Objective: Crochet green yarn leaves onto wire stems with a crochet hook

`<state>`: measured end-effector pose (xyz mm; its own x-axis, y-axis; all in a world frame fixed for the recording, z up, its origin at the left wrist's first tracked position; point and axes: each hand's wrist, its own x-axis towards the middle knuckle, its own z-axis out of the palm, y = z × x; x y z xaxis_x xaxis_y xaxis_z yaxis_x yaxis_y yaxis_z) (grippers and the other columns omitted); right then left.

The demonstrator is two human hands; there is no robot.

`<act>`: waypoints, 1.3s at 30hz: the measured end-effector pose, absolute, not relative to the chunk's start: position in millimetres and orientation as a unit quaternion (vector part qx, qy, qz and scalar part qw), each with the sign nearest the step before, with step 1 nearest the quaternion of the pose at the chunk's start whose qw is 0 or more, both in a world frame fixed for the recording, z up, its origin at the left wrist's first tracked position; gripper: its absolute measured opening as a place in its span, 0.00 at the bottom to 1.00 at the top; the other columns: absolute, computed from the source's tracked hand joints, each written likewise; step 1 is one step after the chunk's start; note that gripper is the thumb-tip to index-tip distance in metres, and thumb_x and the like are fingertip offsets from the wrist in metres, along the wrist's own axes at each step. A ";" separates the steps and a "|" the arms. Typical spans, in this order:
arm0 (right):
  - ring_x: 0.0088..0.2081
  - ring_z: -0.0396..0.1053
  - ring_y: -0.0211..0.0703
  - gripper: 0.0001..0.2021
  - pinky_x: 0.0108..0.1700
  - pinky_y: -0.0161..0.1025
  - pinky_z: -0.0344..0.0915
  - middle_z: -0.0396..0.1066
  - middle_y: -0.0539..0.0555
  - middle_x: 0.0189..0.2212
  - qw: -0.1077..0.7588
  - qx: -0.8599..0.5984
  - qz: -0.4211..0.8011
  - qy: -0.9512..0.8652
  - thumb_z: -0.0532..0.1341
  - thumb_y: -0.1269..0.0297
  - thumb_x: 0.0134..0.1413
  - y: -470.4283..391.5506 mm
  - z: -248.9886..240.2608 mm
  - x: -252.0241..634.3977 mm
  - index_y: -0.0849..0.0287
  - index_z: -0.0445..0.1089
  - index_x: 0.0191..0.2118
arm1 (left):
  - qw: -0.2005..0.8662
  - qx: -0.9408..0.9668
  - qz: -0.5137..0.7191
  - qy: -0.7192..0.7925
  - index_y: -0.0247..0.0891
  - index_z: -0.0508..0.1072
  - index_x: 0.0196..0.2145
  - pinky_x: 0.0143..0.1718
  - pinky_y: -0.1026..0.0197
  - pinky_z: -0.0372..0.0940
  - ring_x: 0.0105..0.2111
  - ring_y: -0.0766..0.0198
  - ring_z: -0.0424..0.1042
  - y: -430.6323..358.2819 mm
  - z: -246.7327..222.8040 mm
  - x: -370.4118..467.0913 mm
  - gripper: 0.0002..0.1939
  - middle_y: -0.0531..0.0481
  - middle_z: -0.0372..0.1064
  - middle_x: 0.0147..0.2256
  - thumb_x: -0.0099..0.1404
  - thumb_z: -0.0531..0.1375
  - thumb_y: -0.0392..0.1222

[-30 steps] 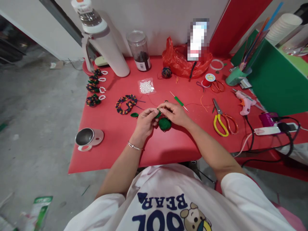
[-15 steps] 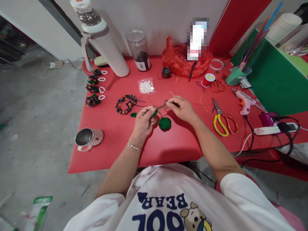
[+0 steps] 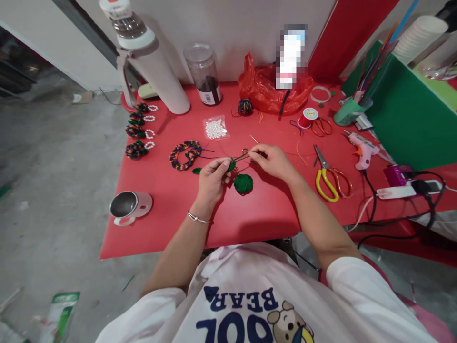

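My left hand pinches a small green crocheted piece between thumb and fingers. A green leaf-shaped end pokes out on the other side of that hand. My right hand is closed on green yarn, drawn out taut from the left hand. A thin gold-coloured stick juts out beyond the right fingers; its lower part is hidden. Just below the hands lies a ball of green yarn. A multicoloured crocheted ring rests to the left.
Pearl beads in a bag lie beyond my hands. To the right are yellow-and-red-handled scissors, a pink glue gun and a red thread spool. A mug stands at left, a tall bottle behind.
My right hand has shifted slightly away from the left, and the green yarn between them is stretched longer. The left hand keeps its pinch. The whole view has moved a little.
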<state>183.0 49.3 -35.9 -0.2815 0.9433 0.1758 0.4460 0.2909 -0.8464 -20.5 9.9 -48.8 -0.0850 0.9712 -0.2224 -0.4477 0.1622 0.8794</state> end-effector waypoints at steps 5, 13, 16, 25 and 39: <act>0.35 0.75 0.42 0.10 0.43 0.40 0.67 0.80 0.53 0.32 0.332 -0.494 0.373 -0.712 0.60 0.59 0.66 50.0 -40.6 182.9 0.57 0.77 0.36 | 0.619 0.299 0.577 0.441 0.36 0.83 0.34 0.16 0.69 0.57 0.18 0.72 0.66 9.0 -49.3 -21.7 0.16 0.51 0.74 0.23 0.48 0.77 0.43; 0.33 0.72 0.37 0.11 0.40 0.38 0.69 0.80 0.56 0.44 0.377 -0.457 0.377 -0.712 0.61 0.66 0.62 49.2 -43.5 177.3 0.58 0.78 0.46 | 0.589 0.324 0.578 0.462 0.37 0.83 0.34 0.19 0.69 0.57 0.18 0.74 0.64 7.2 -49.3 -21.7 0.13 0.49 0.78 0.27 0.49 0.76 0.38; 0.27 0.66 0.33 0.11 0.34 0.36 0.66 0.80 0.55 0.43 0.392 -0.433 0.390 -0.712 0.63 0.61 0.62 44.7 -39.4 172.7 0.58 0.78 0.47 | 0.573 0.347 0.576 0.469 0.37 0.84 0.34 0.19 0.69 0.58 0.18 0.73 0.64 6.3 -48.5 -20.9 0.12 0.50 0.77 0.25 0.50 0.75 0.38; 0.25 0.63 0.33 0.14 0.33 0.36 0.65 0.81 0.55 0.41 0.403 -0.403 0.429 -0.700 0.62 0.67 0.57 40.8 -44.0 165.3 0.60 0.77 0.48 | 0.540 0.397 0.572 0.473 0.38 0.85 0.35 0.19 0.69 0.57 0.18 0.73 0.64 8.5 -53.3 -22.2 0.12 0.52 0.75 0.23 0.52 0.75 0.39; 0.32 0.72 0.37 0.13 0.36 0.36 0.68 0.81 0.54 0.39 0.400 -0.410 0.440 -0.691 0.64 0.61 0.60 37.6 -45.5 158.7 0.58 0.78 0.49 | 0.520 0.410 0.575 0.480 0.38 0.85 0.34 0.25 0.66 0.67 0.22 0.70 0.70 5.7 -49.8 -17.1 0.11 0.50 0.79 0.28 0.49 0.73 0.35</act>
